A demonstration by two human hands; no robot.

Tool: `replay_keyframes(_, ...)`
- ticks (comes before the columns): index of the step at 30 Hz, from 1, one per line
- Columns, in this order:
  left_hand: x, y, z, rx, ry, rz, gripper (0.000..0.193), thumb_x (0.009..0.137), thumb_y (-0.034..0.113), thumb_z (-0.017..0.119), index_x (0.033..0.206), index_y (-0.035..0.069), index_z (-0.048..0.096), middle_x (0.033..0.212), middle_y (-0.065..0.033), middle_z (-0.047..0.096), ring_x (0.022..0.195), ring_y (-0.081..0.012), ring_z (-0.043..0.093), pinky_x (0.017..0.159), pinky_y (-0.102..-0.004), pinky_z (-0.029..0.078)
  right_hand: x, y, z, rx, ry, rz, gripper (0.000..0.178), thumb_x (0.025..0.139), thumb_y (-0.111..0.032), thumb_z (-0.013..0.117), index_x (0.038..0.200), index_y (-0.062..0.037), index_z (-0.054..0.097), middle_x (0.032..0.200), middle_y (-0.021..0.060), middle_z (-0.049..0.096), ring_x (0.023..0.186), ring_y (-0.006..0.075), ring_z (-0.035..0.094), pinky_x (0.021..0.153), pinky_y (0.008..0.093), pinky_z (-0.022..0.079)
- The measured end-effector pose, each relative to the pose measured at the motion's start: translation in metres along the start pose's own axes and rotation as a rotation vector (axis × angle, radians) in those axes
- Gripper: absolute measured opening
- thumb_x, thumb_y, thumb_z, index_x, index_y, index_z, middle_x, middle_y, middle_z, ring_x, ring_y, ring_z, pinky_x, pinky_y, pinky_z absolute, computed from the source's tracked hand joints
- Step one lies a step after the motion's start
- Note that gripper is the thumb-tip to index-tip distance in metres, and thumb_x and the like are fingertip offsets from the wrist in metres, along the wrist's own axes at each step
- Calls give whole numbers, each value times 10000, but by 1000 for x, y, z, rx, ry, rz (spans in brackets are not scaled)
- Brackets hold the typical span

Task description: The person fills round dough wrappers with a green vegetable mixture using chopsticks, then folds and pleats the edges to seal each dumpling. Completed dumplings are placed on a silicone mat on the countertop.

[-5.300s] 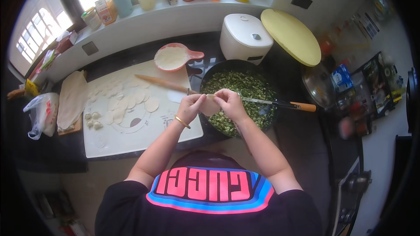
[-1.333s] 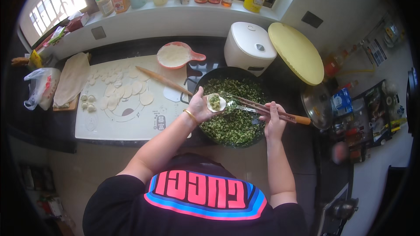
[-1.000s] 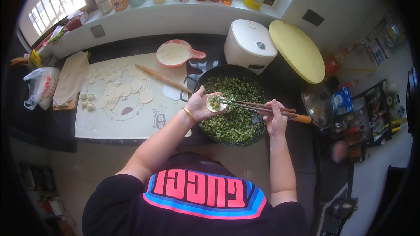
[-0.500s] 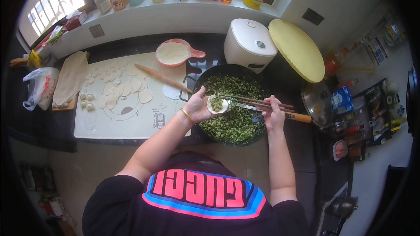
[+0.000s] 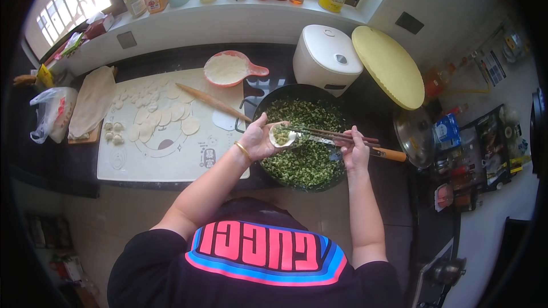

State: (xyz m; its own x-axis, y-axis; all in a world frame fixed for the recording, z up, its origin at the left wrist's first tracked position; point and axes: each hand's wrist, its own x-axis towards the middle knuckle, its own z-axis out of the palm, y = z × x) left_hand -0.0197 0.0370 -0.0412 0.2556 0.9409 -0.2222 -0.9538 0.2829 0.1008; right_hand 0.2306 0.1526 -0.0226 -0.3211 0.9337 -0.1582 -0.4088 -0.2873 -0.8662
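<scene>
On the fingers of my left hand [image 5: 258,139] lies a round dumpling wrapper [image 5: 277,142] with green filling on it; the hand is cupped round its edge. My right hand [image 5: 357,152] grips a pair of brown chopsticks [image 5: 334,133], whose tips touch the filling on the wrapper. Both hands are above a black wok [image 5: 297,87] full of chopped green-and-white filling [image 5: 308,167]. A spatula [image 5: 390,154] with an orange wooden handle rests across the wok, its blade partly in the filling, below my right hand.
A pale mat [image 5: 114,162] at left bears flat wrappers [image 5: 190,125], small dough pieces and several finished dumplings [image 5: 114,133]. A rolling pin [image 5: 208,100] lies by a red flour bowl [image 5: 251,69]. Behind the wok stand a white rice cooker [image 5: 325,51] and a yellow round lid [image 5: 391,63].
My left hand and the wrapper have tilted slightly, and the chopsticks have shifted a little to the left. Otherwise the scene stands as before.
</scene>
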Motion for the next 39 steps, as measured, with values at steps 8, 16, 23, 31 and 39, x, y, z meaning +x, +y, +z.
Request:
replay_keyframes(8, 2, 3, -7, -61, -57, -61, 683, 923, 528, 182, 1248, -50, 348, 1206, -216, 457, 1122, -355, 471, 944, -503, 400, -3, -1, 4, -67, -133, -10, 245, 889, -253, 547, 797, -29, 584, 695, 101, 629, 588, 205, 647, 367, 201, 407)
replay_keyframes(16, -2, 1, -3, -44, -62, -80, 680, 924, 523, 196, 1303, -33, 289, 1244, -207, 429, 1153, -361, 450, 956, -534, 377, 2, -5, 7, -77, -124, -15, 234, 877, -253, 570, 790, -36, 577, 704, 99, 618, 574, 203, 637, 372, 201, 404)
replay_keyframes(23, -1, 5, -8, -82, -102, -120, 671, 930, 507, 192, 1320, -32, 280, 1268, -212, 405, 1175, -389, 419, 980, -538, 352, 7, 14, -2, -86, -85, 26, 239, 900, -261, 529, 782, -58, 573, 683, 80, 619, 561, 188, 634, 364, 186, 371)
replay_keyframes(31, -5, 2, -3, 37, -89, -112, 661, 933, 499, 200, 1296, -38, 332, 1261, -238, 415, 1198, -407, 388, 995, -518, 346, 8, 0, 6, -39, -96, 18, 232, 884, -242, 557, 766, -42, 561, 692, 66, 599, 556, 202, 629, 356, 200, 375)
replay_keyframes(39, -3, 4, -8, -13, -56, -133, 671, 935, 496, 197, 1279, -61, 345, 1284, -276, 382, 1204, -473, 344, 1003, -514, 338, 5, 8, 7, -115, -112, -15, 223, 877, -231, 569, 756, -44, 562, 703, 66, 588, 547, 210, 632, 348, 198, 373)
